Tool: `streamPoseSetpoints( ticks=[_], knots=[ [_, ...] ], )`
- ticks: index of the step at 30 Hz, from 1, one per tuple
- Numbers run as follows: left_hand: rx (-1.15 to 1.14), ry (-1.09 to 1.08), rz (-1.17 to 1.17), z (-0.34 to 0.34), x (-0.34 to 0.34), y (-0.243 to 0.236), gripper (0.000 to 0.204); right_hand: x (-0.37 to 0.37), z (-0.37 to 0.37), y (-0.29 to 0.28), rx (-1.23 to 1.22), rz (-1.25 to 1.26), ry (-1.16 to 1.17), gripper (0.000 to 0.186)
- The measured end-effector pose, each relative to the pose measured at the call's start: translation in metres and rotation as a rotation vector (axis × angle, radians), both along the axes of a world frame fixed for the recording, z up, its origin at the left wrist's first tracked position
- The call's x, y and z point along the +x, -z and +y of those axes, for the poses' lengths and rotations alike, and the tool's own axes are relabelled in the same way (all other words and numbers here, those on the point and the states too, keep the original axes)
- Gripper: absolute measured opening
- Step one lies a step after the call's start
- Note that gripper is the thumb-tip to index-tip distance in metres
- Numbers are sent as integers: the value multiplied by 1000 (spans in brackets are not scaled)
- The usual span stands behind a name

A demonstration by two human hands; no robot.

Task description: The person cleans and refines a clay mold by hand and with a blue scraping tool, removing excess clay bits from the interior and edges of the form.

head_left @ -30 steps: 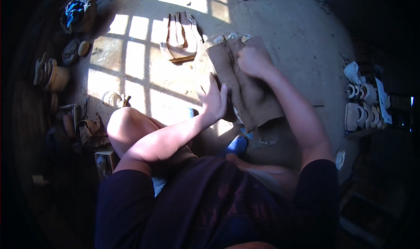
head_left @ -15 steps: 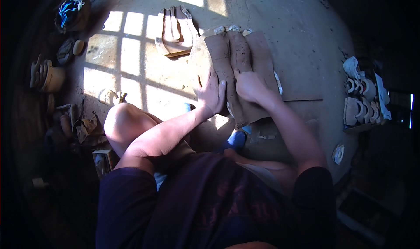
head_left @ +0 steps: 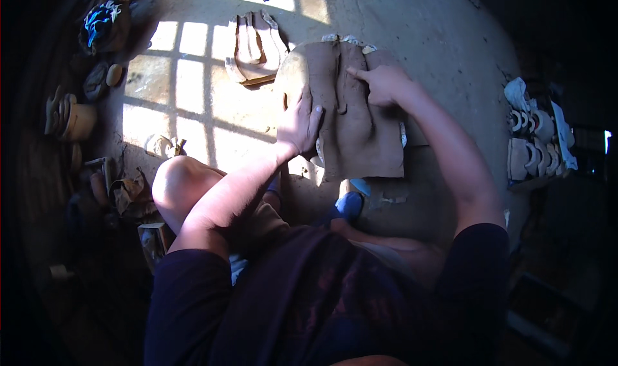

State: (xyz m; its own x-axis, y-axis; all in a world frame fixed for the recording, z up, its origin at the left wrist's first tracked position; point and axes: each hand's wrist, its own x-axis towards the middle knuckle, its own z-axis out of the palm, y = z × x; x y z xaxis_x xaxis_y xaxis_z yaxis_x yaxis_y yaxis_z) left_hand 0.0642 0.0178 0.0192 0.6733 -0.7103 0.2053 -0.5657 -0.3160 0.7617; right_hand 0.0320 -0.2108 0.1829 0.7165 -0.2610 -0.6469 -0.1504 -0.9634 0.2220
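Observation:
A grey-brown clay slab [head_left: 357,153] with long lengthwise ridges and grooves lies in front of me over a pale, lumpy-edged form [head_left: 402,133]. My left hand [head_left: 298,122] lies open along the slab's left edge, fingers stretched forward. My right hand [head_left: 385,86] is over the upper right part, index finger extended to a ridge and other fingers partly curled, holding nothing visible. A smaller, similarly grooved clay piece [head_left: 247,73] rests beyond the slab to the upper left, in patched sunlight.
Pots and moulds [head_left: 78,118], blue cloth [head_left: 102,25], and dark crumpled material [head_left: 129,195] line the left side. Stacked curved pieces [head_left: 539,160] sit at right. My bent knee [head_left: 174,186] and a blue slipper [head_left: 349,206] are below the slab.
The slab has turned, its lower end swinging right, and sits slightly higher. My left hand has shifted left and forward. My right hand moved down, then back up along the slab.

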Motion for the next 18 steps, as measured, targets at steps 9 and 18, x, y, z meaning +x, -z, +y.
streamPoseSetpoints(
  ticks=[9,18],
  knots=[
    [-4,100,-57,-1,25,13,64,-61,51,5,18,156,-84,96],
    [21,120,-42,-2,21,2,64,-74,35,13,498,-4,376,97]
  ],
)
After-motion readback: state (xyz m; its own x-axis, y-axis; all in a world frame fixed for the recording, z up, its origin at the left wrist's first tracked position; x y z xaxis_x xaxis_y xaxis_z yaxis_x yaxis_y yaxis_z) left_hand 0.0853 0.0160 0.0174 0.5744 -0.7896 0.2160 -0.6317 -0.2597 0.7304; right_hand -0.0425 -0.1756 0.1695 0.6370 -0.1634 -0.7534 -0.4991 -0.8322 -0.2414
